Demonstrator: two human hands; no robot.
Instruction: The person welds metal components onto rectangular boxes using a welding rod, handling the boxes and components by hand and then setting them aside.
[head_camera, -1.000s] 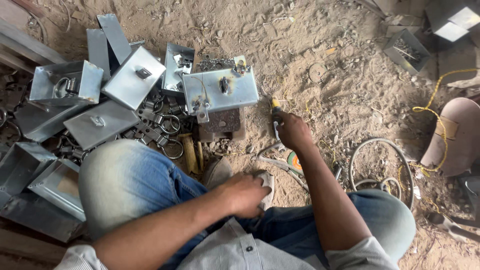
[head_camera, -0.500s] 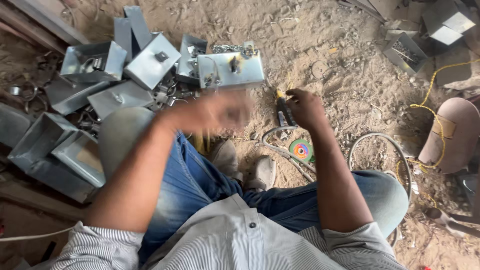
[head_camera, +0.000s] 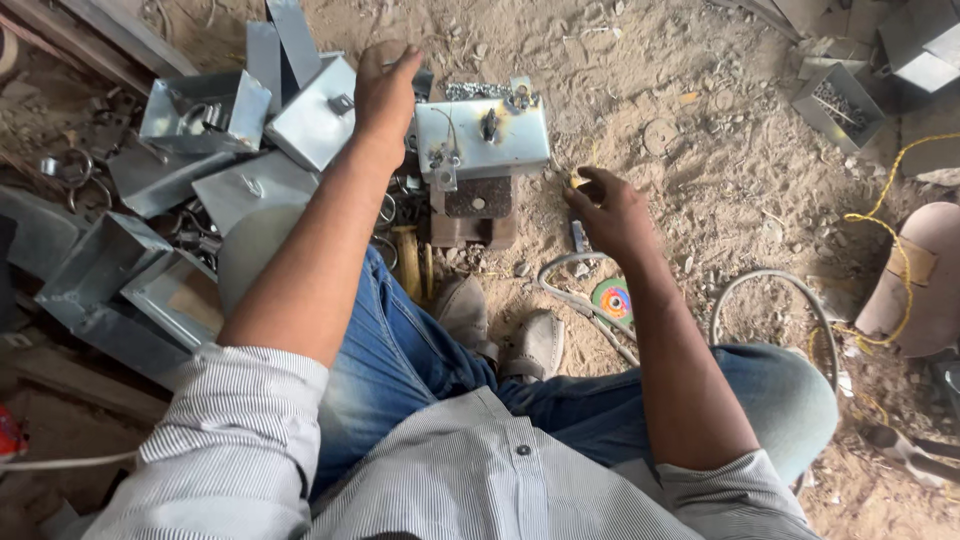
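The left hand has moved up from the person's lap and now reaches with loosely open fingers over the metal boxes at eleven o'clock, while the right hand, half curled and gripping nothing visible, stays on the ground just beside the welded box at twelve o'clock.

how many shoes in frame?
3. Two grey shoes side by side at the person's feet below the metal box: one on the left, one on the right. A third, brown, at the right edge. More may be hidden.
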